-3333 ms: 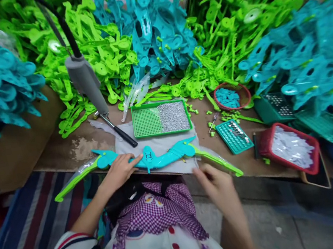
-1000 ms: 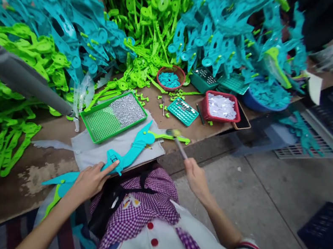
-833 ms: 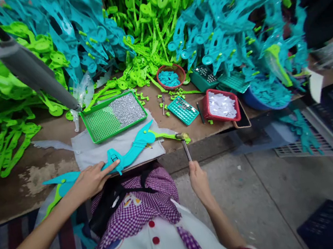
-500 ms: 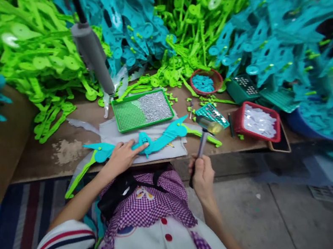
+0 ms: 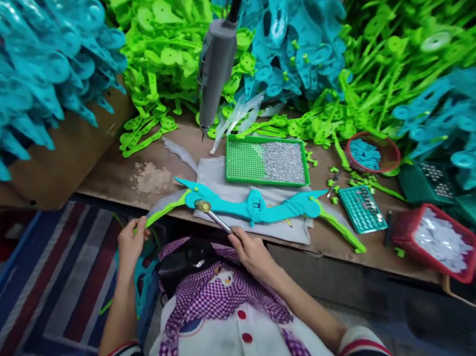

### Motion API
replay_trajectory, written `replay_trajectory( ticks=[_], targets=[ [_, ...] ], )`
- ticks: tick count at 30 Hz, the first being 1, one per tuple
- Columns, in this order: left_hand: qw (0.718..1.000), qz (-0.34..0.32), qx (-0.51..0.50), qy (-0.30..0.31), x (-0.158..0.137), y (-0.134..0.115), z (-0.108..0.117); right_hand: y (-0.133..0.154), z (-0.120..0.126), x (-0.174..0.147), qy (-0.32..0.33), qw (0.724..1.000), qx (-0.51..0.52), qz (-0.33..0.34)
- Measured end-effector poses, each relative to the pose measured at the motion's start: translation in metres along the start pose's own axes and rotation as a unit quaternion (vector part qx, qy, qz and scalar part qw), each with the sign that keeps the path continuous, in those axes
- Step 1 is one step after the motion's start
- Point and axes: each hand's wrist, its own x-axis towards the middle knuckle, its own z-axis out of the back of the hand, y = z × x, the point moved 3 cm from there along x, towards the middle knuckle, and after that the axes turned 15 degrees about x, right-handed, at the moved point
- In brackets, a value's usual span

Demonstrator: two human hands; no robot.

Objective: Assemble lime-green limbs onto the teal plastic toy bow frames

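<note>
A long bow-shaped blue plastic piece [image 5: 229,205] lies across a pale cloth [image 5: 214,173] at the table's front edge. A green arm [image 5: 165,209] sticks out from its left end and another green arm [image 5: 338,225] from its right end. My left hand [image 5: 132,245] pinches the outer tip of the left green arm. In my right hand [image 5: 254,253], fingers wrapped round the handle, is a hammer [image 5: 217,218]. Its yellowish head is over the round joint at the blue piece's left end; whether it touches I cannot tell.
Behind the cloth is a green tray [image 5: 232,182] of small metal pins. A grey electric screwdriver [image 5: 218,65] hangs above the table. To the right are a teal tray [image 5: 363,208], a red bowl [image 5: 394,159] and a red bin [image 5: 474,247]. Green and blue parts [image 5: 285,28] heap behind.
My left hand has gone from the blue piece's middle to the left green arm's tip. My right hand has brought the hammer left over the left joint. The view has turned leftward.
</note>
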Motion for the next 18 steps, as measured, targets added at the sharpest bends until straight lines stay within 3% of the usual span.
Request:
replay_trajectory(
  ticks=[3, 8, 12, 18],
  targets=[
    [1.0, 0.004, -0.023, 0.018, 0.006, -0.009, -0.005, 0.002, 0.0, 0.007, 0.001, 0.998, -0.058, 0.001],
    [0.999, -0.008, -0.042, 0.016, 0.01, -0.018, -0.005, 0.007, 0.002, 0.013, 0.036, 0.991, -0.111, -0.061],
    [0.998, -0.008, -0.056, 0.022, 0.011, -0.013, -0.008, 0.026, -0.001, 0.022, 0.035, 0.995, -0.097, -0.011],
    [0.998, -0.006, -0.064, 0.006, 0.014, -0.01, -0.014, 0.046, -0.023, 0.044, 0.15, 0.958, -0.235, -0.072]
  ],
)
